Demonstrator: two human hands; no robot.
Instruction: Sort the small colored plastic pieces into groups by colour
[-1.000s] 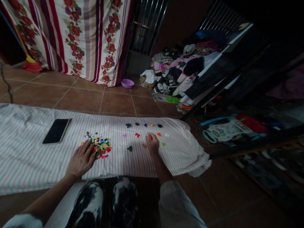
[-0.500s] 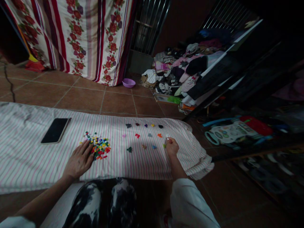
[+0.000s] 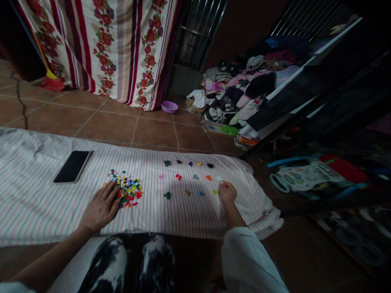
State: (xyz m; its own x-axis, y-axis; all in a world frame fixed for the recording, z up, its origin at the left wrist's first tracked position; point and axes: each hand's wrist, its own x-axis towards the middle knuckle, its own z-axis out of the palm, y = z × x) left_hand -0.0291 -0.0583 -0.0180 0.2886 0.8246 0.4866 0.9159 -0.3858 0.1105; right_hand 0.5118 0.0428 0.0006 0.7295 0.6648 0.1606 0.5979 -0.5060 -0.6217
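Observation:
A pile of small multicoloured pieces [image 3: 130, 190] lies on the striped cloth [image 3: 146, 219]. Spread flat at its left edge, my left hand [image 3: 100, 206] rests with fingers apart, its fingertips touching the pieces. To the right, small colour groups stand in three rows, among them a red group [image 3: 179, 177], an orange group [image 3: 208, 178] and a dark green group [image 3: 167, 195]. My right hand [image 3: 227, 192] is closed beside the white group [image 3: 219, 178] and the lime green group [image 3: 215, 191]; what its fingers pinch, if anything, is too small to make out.
A black phone [image 3: 73, 167] lies on the cloth at the left. Beyond, on the tiled floor, are a purple basin [image 3: 169, 107] and a heap of clothes [image 3: 235, 87]. A dark frame and a toy panel [image 3: 301, 177] stand at the right.
The view has shifted slightly, moving the scene a little to the right. My right hand has drawn back slightly from the white group, and the lime green group shows more fully. My left hand stays by the pile.

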